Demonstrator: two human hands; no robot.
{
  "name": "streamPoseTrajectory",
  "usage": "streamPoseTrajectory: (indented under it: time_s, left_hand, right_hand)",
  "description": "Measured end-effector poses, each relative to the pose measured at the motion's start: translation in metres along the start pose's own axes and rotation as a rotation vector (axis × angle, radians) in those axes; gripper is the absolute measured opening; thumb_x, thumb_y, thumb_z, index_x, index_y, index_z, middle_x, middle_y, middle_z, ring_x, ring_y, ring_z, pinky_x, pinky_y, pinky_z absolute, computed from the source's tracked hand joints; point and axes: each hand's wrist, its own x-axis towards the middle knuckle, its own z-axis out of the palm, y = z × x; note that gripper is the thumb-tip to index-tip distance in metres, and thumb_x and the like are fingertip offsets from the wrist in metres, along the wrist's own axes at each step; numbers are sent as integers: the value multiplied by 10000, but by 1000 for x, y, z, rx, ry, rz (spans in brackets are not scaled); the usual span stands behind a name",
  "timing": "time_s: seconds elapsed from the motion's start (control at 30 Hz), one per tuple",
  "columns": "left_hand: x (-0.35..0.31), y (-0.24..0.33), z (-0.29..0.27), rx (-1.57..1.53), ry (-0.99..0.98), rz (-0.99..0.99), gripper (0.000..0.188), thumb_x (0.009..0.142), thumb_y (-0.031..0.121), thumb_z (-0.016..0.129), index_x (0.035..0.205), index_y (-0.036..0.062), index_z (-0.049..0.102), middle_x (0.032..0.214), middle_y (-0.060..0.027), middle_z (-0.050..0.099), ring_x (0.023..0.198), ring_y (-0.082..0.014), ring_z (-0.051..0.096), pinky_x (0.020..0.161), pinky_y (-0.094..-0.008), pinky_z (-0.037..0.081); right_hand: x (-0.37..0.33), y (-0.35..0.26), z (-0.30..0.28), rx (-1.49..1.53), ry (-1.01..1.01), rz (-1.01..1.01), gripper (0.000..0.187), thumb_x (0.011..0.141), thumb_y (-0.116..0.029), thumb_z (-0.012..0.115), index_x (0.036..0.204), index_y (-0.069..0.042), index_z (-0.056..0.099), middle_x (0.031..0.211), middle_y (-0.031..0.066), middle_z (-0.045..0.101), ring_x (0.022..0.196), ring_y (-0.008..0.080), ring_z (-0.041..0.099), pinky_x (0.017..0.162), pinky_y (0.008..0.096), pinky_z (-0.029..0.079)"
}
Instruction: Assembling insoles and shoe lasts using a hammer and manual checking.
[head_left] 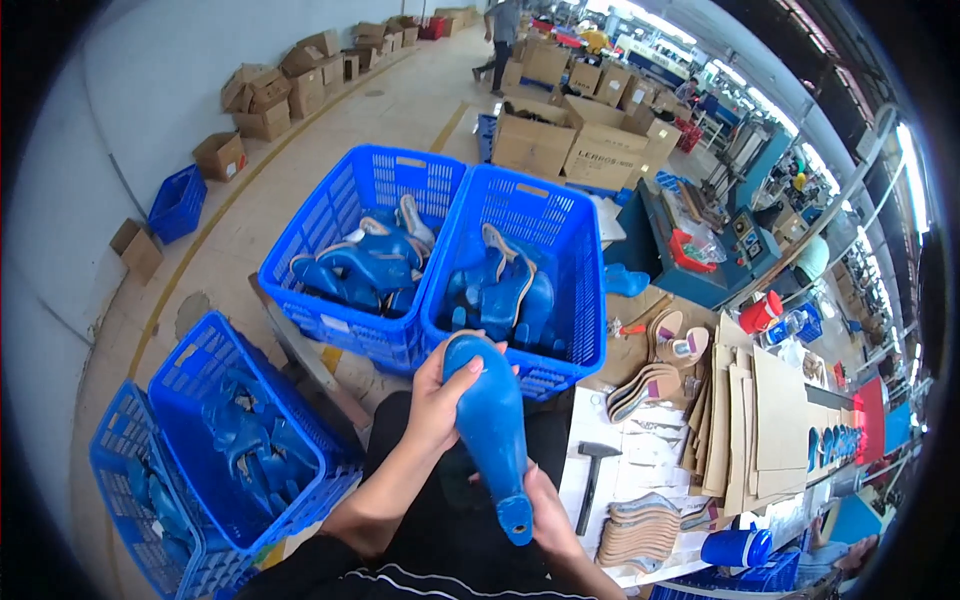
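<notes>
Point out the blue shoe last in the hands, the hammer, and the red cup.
blue shoe last [490, 420]: head view, middle of its body.
hammer [592, 480]: head view, on its handle.
red cup [762, 312]: head view, its side.

Two blue slatted plastic crates [352, 190] [530, 215] stand side by side on the floor, touching, each holding blue plastic shoe lasts [372, 262]. Two more blue crates [190, 365] sit lower left, also with lasts. Black-headed hammer [592, 482] lies on the white worktable [655, 460]. Stacks of tan insoles [640, 390] [640, 528] nearby. Brown cardboard sheets [775, 420] fanned at right. Open cardboard boxes [575, 140] behind.
</notes>
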Motion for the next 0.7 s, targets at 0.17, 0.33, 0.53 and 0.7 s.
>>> streamPoseTrajectory:
  time_s: [0.17, 0.33, 0.53, 0.7]
  left_hand:
    - [-2, 14, -9, 75, 98, 101, 393, 1006, 72, 704, 1371, -8, 584, 1325, -248, 688, 1120, -357, 738, 963, -470, 615]
    - [5, 8, -14, 151, 102, 92, 403, 1016, 91, 705, 1389, 6, 577, 1317, -231, 697, 1077, -319, 744, 944, -436, 614]
    - [-9, 19, -67, 323, 127, -18, 653, 1082, 205, 649, 1645, 87, 341, 1543, -249, 535, 1314, -297, 610, 1116, -411, 490]
    - [-49, 22, -167, 1333, 293, 321, 596, 948, 226, 800, 1442, -22, 576, 1419, -180, 640, 1308, -353, 604, 1120, -466, 461]
  right_hand:
    - [-2, -17, 12, -404, -14, -406, 1170, 895, -494, 808, 1724, -52, 110, 1697, 171, 353, 1556, 302, 379, 1280, 412, 262]
    - [-2, -39, 32, -378, 2, -326, 1117, 864, -157, 873, 1721, -64, 164, 1694, 137, 374, 1548, 257, 391, 1279, 393, 263]
    - [29, -74, 4, 264, 142, 89, 622, 949, -176, 802, 1499, -53, 540, 1357, 104, 684, 1221, 239, 679, 1069, 406, 548]
    - [132, -107, -59, 356, 193, 16, 396, 937, -212, 804, 1276, -73, 652, 1194, 97, 738, 1042, 255, 732, 922, 478, 602]
